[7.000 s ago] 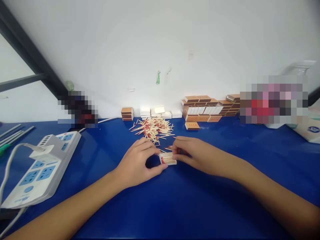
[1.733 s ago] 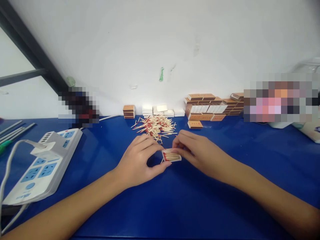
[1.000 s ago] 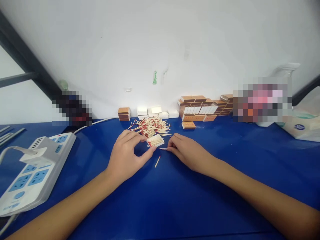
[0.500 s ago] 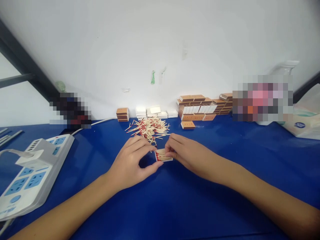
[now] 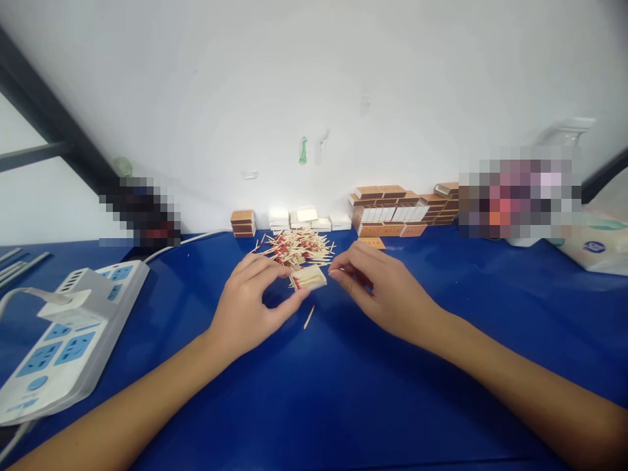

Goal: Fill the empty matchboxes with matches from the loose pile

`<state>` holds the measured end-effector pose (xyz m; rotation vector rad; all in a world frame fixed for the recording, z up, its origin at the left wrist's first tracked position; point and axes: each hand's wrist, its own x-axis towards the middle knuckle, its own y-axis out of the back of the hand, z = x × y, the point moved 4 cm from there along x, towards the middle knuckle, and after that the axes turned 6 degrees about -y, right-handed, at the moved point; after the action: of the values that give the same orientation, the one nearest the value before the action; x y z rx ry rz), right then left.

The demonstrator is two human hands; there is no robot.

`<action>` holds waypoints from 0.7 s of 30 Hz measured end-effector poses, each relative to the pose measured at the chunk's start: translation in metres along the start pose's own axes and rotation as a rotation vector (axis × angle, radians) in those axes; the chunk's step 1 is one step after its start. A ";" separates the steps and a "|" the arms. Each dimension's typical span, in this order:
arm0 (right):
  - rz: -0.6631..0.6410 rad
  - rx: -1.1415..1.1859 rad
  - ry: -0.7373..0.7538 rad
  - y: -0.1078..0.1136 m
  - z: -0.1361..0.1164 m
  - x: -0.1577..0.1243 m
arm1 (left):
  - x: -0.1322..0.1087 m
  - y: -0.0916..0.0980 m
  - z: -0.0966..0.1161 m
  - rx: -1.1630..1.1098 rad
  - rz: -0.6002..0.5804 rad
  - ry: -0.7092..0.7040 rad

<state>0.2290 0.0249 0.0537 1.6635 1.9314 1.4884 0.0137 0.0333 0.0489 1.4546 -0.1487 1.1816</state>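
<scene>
My left hand [image 5: 252, 304] grips a small white matchbox tray [image 5: 318, 278] between thumb and fingers. Several red-tipped matches lie inside the tray, which is tilted above the blue table. Just off the tray's right end is my right hand [image 5: 375, 278], its thumb and forefinger tips brought together; anything between them is too small to make out. One loose match [image 5: 309, 317] lies on the table below the tray. Behind the tray spreads a heap of matches [image 5: 299, 247] with red heads.
White trays [image 5: 279, 219] stand by the wall behind the heap. Brown matchboxes [image 5: 243, 224] are stacked to their left, with a larger stack of matchboxes [image 5: 387, 212] to the right. A power strip [image 5: 105, 347] lies at left, a plastic packet [image 5: 598, 239] at far right.
My left hand has moved the tray slightly left and away from me, tilting it. My right hand has come off the matches to the right. A loose match now shows on the table.
</scene>
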 end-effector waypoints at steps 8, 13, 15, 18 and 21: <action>-0.388 0.108 0.087 -0.038 -0.007 -0.013 | -0.001 0.002 -0.009 0.033 0.031 0.072; -0.389 0.012 0.015 -0.043 0.000 -0.012 | -0.003 0.003 -0.005 0.033 0.034 0.046; -0.416 -0.001 -0.018 -0.040 0.003 -0.011 | -0.002 0.002 -0.006 0.030 0.034 0.048; -0.431 -0.035 0.015 -0.035 -0.001 -0.011 | -0.002 0.000 -0.007 0.027 0.027 0.052; -0.391 -0.057 0.071 -0.029 -0.008 -0.010 | -0.002 -0.002 -0.006 0.032 0.017 0.051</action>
<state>0.2085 0.0163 0.0315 1.1360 2.0766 1.4431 0.0103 0.0378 0.0445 1.4522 -0.1082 1.2390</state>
